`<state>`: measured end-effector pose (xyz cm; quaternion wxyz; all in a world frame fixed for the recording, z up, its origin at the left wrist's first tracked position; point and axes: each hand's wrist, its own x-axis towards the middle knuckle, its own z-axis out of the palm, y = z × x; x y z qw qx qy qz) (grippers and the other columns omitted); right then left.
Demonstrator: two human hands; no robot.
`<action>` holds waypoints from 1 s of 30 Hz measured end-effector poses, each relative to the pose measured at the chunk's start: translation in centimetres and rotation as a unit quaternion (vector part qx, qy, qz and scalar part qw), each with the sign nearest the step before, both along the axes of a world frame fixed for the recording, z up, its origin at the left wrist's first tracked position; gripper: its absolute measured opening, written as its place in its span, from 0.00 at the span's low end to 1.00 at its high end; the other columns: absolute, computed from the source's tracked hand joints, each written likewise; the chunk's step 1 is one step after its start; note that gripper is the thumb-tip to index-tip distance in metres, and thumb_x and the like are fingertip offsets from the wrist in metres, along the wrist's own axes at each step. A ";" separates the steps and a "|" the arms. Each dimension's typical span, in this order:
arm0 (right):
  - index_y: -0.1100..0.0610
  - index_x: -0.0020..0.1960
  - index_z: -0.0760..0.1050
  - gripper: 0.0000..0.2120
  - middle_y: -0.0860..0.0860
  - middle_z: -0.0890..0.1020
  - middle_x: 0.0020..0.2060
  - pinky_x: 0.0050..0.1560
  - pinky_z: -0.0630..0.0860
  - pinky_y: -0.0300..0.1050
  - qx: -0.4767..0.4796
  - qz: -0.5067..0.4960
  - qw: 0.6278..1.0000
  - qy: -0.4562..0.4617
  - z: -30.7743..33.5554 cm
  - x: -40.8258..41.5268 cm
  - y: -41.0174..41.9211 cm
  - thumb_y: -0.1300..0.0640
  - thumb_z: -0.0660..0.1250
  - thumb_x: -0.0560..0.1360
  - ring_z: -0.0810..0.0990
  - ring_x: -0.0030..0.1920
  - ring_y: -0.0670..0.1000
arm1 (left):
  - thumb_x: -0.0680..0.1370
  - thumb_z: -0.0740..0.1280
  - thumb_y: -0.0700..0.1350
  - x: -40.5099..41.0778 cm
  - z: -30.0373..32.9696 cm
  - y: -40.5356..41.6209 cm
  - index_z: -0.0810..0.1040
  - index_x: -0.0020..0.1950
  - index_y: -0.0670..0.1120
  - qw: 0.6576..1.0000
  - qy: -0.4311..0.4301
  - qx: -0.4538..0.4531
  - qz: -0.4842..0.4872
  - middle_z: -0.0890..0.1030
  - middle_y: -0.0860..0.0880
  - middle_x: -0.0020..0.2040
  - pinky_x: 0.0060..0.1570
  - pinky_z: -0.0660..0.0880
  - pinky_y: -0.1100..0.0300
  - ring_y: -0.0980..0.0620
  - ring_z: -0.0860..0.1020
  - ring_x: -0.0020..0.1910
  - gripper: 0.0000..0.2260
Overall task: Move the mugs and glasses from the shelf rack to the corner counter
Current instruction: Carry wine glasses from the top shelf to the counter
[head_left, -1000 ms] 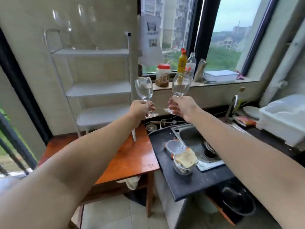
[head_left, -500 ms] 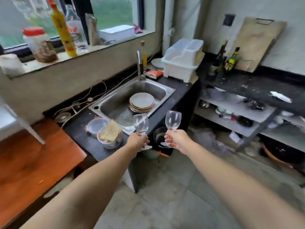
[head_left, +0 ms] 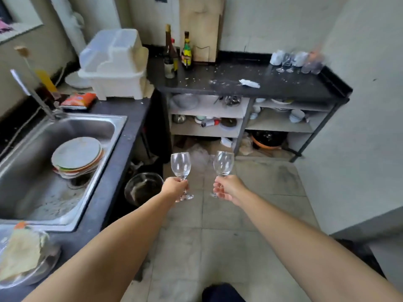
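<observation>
Two clear stemmed glasses, left glass (head_left: 180, 165) and right glass (head_left: 223, 163), upright, empty, side by side (apart), held by stems above tiled floor

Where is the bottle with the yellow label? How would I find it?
Look at the black corner counter ahead, past the sink. At its back left, by the tall board, stand dark bottles; the bottle with the yellow label is the right one, shorter than its neighbour.

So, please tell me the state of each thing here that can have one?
Left hand: grip shut on left clear stemmed glass, upright, empty.
Right hand: grip shut on right clear stemmed glass, upright, empty.
Steel sink: holds stacked plates.
Black corner counter: littered, glassware at far right.
</observation>
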<state>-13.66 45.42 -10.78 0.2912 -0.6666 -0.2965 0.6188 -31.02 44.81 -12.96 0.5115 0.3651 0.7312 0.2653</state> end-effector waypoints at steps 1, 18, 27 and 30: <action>0.57 0.39 0.70 0.10 0.51 0.74 0.32 0.19 0.71 0.32 0.000 -0.011 1.000 -0.001 -0.2 1.1 0.7 0.63 0.59 0.78 0.75 0.17 0.41 | 0.75 0.61 0.37 1.2 0.0 1.1 0.74 0.29 0.43 1.000 0.005 -0.001 -0.017 0.71 0.47 0.28 0.28 0.73 0.63 0.57 0.69 0.12 0.14; 0.58 0.38 0.70 0.11 0.52 0.73 0.31 0.18 0.71 0.33 0.052 -0.115 0.992 -0.019 2.2 26.2 22.0 0.63 0.59 0.79 0.74 0.24 0.47 | 0.78 0.61 0.38 27.7 3.3 25.6 0.74 0.32 0.43 0.989 -0.009 0.064 -0.134 0.76 0.44 0.34 0.17 0.63 0.69 0.58 0.67 0.15 0.14; 0.60 0.39 0.70 0.10 0.54 0.73 0.31 0.18 0.71 0.34 0.044 -0.193 0.980 0.003 1.8 37.4 32.1 0.65 0.60 0.79 0.73 0.23 0.49 | 0.78 0.63 0.40 39.0 3.9 37.5 0.74 0.31 0.43 0.977 -0.009 0.065 -0.202 0.73 0.49 0.27 0.15 0.61 0.69 0.59 0.67 0.14 0.14; 0.60 0.41 0.70 0.08 0.54 0.74 0.31 0.18 0.71 0.35 0.040 -0.203 0.978 0.004 1.3 40.1 36.9 0.65 0.60 0.79 0.73 0.26 0.49 | 0.78 0.62 0.38 42.1 3.4 42.7 0.75 0.35 0.41 0.973 -0.041 0.050 -0.223 0.75 0.47 0.30 0.16 0.60 0.70 0.53 0.67 0.22 0.12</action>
